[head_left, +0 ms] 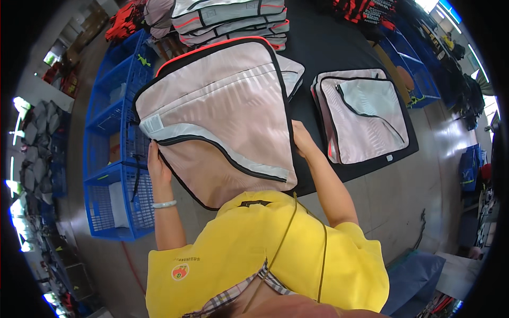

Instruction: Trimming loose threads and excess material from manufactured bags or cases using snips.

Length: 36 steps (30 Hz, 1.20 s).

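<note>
In front of my chest I hold up a large pale-pink fabric bag panel (228, 122) by its two side edges. It has black piping, a curved black zipper with a grey strip, a small white label at the left, and an orange-red edge behind its top. My left hand (159, 165) is closed on its left edge, just below the label. My right hand (302, 139) grips the right edge, fingers partly hidden behind it. Beside my right hand, a stack of similar smaller panels (366, 119) lies on the dark table.
The dark table (313, 45) carries piled grey and pink bag pieces (233, 24) at the back. Blue plastic crates (119, 206) stand along the left. More blue crates (411, 58) and orange-and-black pieces (366, 11) are at the far right.
</note>
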Each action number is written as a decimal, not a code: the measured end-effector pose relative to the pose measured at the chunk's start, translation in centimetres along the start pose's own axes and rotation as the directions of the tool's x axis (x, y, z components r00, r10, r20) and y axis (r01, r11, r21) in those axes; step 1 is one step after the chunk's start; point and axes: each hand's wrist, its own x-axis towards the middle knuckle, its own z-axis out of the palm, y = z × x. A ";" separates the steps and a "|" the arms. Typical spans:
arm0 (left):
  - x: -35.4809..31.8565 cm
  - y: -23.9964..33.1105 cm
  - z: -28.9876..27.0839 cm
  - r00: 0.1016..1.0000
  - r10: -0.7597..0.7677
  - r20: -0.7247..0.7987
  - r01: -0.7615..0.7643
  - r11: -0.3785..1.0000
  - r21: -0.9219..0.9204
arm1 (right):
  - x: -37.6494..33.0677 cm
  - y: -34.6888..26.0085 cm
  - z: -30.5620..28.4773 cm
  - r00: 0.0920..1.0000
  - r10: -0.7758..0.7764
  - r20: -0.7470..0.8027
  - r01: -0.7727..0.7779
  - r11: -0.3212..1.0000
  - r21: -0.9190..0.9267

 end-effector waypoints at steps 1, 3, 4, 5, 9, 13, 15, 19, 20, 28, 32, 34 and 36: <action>-0.1 0.6 0.8 1.000 0.004 -0.009 -0.004 1.000 -0.001 | -1.1 -0.9 0.5 1.000 -0.006 0.000 0.006 1.000 -0.013; -0.3 1.7 2.6 0.999 0.017 0.028 -0.017 1.000 -0.004 | -3.2 -3.1 0.5 0.964 -0.262 -0.050 0.254 0.958 -0.136; -0.3 2.1 3.4 0.998 0.030 0.062 -0.031 1.000 0.007 | -4.2 -4.6 -1.0 0.941 -0.328 -0.078 0.294 0.911 -0.290; -0.1 2.1 4.1 0.997 0.030 0.068 -0.029 1.000 -0.011 | -5.4 -6.2 -2.3 0.915 -0.393 -0.096 0.315 0.841 -0.439; 2.6 0.1 7.5 0.919 -0.082 0.385 0.130 0.987 -0.099 | -12.5 -16.5 2.4 0.832 -0.510 -0.218 0.275 0.721 -0.636; 0.7 -3.3 14.4 0.926 -0.263 0.271 0.213 0.956 0.201 | -16.9 -20.0 4.0 0.725 -0.551 -0.414 0.271 0.780 -0.564; -1.9 -3.5 16.4 0.924 -0.291 0.249 0.221 0.936 0.275 | -17.3 -20.3 5.6 0.680 -0.612 -0.404 0.226 0.699 -0.679; -9.3 -4.1 19.5 0.708 -0.269 0.652 0.018 0.931 0.365 | -17.4 -16.7 3.2 0.683 -0.570 -0.456 0.036 0.650 -0.759; -11.0 -3.8 20.4 0.614 -0.315 0.724 0.045 0.930 0.366 | -16.7 -16.4 3.3 0.685 -0.568 -0.457 -0.012 0.618 -0.786; -21.0 -10.6 22.5 0.336 -0.560 0.757 0.013 0.806 0.591 | -14.9 -11.3 -5.0 0.718 -0.301 -0.627 -0.115 0.837 -0.534; -23.4 -11.2 24.0 0.384 -0.589 0.711 0.127 0.797 0.591 | -15.7 -10.7 -8.3 0.771 -0.233 -0.592 -0.036 0.913 -0.406; -25.2 -12.5 24.7 0.420 -0.582 0.696 0.140 0.800 0.584 | -16.2 -10.5 -10.4 0.807 -0.226 -0.546 -0.035 0.904 -0.426; -28.1 -14.1 26.5 0.493 -0.561 0.665 0.162 0.811 0.563 | -17.5 -10.8 -13.1 0.836 -0.193 -0.514 0.031 0.952 -0.306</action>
